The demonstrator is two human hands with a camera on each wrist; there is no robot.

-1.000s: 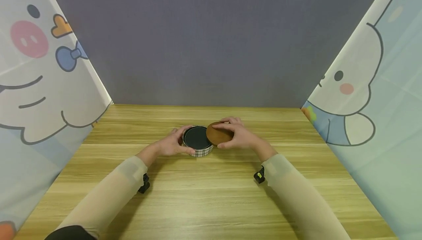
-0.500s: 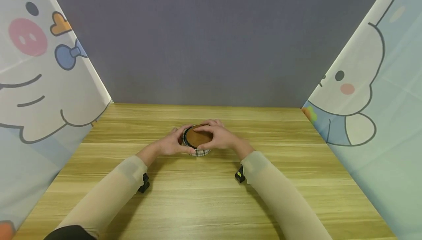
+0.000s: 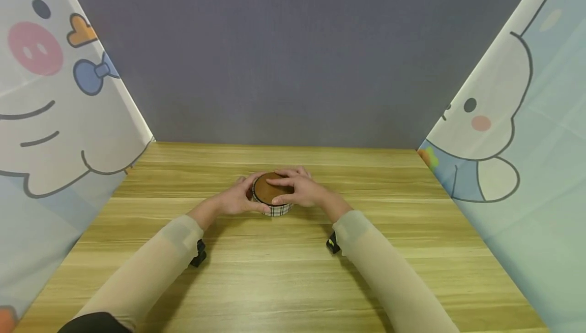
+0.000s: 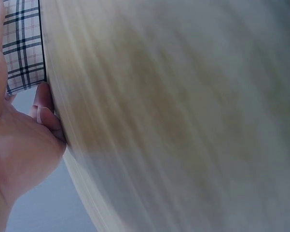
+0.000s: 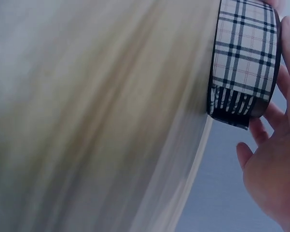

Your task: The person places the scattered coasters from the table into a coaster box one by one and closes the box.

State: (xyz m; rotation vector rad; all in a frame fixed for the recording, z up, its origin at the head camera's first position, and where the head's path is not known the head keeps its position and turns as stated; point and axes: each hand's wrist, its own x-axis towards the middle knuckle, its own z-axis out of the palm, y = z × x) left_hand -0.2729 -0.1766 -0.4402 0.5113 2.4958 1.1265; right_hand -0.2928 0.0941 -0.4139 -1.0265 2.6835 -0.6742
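A round coaster holder (image 3: 279,211) with white-and-black plaid sides stands on the table. My left hand (image 3: 235,201) grips it from the left, thumb across the near side, other fingers round the far side. Inside its black rim lies a round brown coaster (image 3: 264,190), level with the top. From the right, my right hand (image 3: 309,190) keeps thumb and fingers on the coaster, covering its right part. The right wrist view shows the plaid wall (image 5: 246,48) with a striped cut-out (image 5: 230,104) near those fingers. In the left wrist view, the left thumb crosses the plaid side (image 4: 23,43).
The wood-grain table (image 3: 270,282) reaches back to a grey upright panel (image 3: 288,58). Cloths with cartoon animals hang at the left (image 3: 41,94) and right (image 3: 517,119). Both wrists wear small black cameras under the cuffs.
The brown coaster was tilted at the holder's right edge. My right hand has moved it left and down into the holder. My left hand has stayed round the holder.
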